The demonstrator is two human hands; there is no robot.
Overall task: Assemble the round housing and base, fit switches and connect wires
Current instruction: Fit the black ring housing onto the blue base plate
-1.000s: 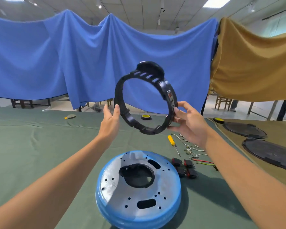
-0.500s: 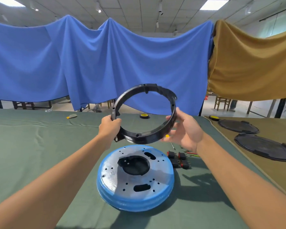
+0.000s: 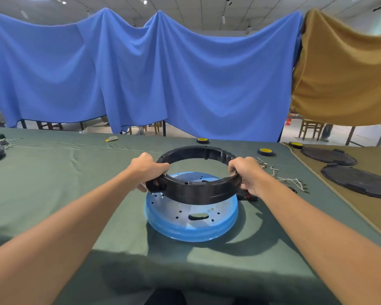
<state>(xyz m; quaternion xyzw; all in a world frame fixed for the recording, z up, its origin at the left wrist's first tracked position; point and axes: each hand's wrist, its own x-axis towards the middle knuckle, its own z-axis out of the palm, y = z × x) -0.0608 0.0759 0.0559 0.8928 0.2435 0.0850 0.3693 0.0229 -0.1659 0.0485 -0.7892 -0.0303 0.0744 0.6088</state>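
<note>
A blue cloth (image 3: 141, 73) hangs across the back, and a mustard cloth (image 3: 343, 73) hangs beside it on the right. The bench (image 3: 53, 183) has a green cover. Near its far edge lie a small grey-and-yellow object (image 3: 111, 139) and two yellow-topped rolls (image 3: 202, 140) (image 3: 264, 151). On the tan-covered bench (image 3: 372, 212) alongside lie a third roll (image 3: 295, 145) and two black round lids (image 3: 329, 156) (image 3: 359, 180). A wooden chair (image 3: 309, 128) stands behind.

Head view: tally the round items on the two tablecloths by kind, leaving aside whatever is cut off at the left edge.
Black ring housing: 1
Blue-rimmed base: 1
Yellow-topped discs: 3
Flat black covers: 2
Total: 7
</note>
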